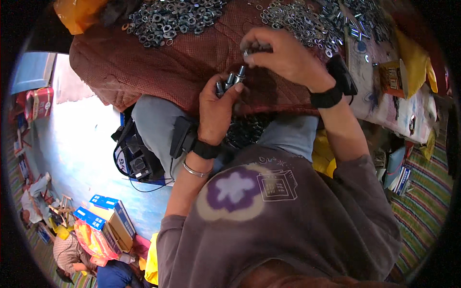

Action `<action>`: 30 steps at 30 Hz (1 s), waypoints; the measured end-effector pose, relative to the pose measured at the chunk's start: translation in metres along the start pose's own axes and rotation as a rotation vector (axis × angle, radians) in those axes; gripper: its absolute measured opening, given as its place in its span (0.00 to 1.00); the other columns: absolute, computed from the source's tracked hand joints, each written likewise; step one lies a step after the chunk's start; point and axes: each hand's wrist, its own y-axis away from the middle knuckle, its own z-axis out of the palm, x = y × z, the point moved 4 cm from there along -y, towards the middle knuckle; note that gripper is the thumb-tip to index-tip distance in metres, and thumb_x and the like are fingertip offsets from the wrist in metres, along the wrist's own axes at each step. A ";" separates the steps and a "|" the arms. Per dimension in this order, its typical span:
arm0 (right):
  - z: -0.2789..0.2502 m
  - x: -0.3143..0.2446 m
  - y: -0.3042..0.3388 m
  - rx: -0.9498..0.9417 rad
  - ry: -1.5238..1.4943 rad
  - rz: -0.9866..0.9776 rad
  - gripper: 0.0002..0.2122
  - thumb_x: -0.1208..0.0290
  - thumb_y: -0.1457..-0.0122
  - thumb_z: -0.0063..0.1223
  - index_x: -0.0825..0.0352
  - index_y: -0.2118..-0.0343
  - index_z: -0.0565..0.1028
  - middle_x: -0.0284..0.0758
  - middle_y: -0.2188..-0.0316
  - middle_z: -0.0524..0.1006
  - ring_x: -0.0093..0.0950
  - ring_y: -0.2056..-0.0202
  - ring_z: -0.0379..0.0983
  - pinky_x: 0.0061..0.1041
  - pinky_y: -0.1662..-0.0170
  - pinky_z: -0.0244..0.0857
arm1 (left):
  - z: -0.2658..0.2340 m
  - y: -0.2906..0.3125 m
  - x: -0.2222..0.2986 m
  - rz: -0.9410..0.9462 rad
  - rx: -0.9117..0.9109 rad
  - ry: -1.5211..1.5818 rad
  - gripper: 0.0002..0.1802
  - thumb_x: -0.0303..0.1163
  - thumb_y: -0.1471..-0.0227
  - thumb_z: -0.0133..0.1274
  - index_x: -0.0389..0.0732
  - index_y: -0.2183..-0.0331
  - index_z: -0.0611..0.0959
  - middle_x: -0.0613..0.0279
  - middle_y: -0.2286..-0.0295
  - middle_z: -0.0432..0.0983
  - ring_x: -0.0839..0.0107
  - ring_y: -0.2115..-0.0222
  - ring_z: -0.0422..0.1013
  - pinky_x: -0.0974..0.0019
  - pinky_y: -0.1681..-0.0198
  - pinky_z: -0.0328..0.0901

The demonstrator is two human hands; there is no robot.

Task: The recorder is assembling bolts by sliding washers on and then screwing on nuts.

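Several metal bolts (230,79) stand up side by side, shanks upward, in the closed fingers of my left hand (215,108). A ring or nut sits around the rightmost bolt. Just to the right and a little farther away, my right hand (288,57) has thumb and fingers curled together around small metal nuts (248,52); part of them is hidden by the fingers. Both hands are above a quilted brown cloth (182,62) and apart from each other. Beyond them lie a heap of hex nuts (168,21) and a heap of washers (297,21).
Loose bolts (357,31) lie at the far right, near a paper cup (394,79) and yellow cloth (415,62). Dark metal pieces (245,129) are heaped between my legs. A black bag (139,158) sits at left; boxes (113,221) and people (72,252) are at lower left.
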 end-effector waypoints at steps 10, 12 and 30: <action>0.008 -0.005 0.026 -0.095 0.033 -0.064 0.08 0.73 0.50 0.51 0.69 0.67 0.70 0.31 0.79 0.70 0.19 0.76 0.64 0.21 0.72 0.59 | 0.004 0.008 0.000 0.002 -0.034 -0.053 0.04 0.23 0.53 0.52 0.37 0.71 0.74 0.72 0.79 0.70 0.85 0.80 0.64 0.79 0.80 0.61; 0.007 -0.010 0.029 -0.064 0.080 -0.058 0.09 0.71 0.52 0.52 0.69 0.69 0.71 0.36 0.79 0.71 0.29 0.76 0.66 0.27 0.72 0.60 | 0.007 0.010 0.005 0.041 -0.038 -0.120 0.05 0.22 0.54 0.53 0.37 0.71 0.75 0.73 0.80 0.69 0.86 0.81 0.64 0.79 0.80 0.61; 0.025 -0.002 0.054 0.118 -0.126 0.069 0.13 0.62 0.46 0.50 0.69 0.75 0.72 0.38 0.85 0.68 0.25 0.81 0.64 0.25 0.76 0.58 | 0.010 0.017 0.016 0.301 -0.007 -0.436 0.06 0.21 0.56 0.54 0.35 0.71 0.76 0.68 0.83 0.68 0.86 0.81 0.61 0.78 0.80 0.59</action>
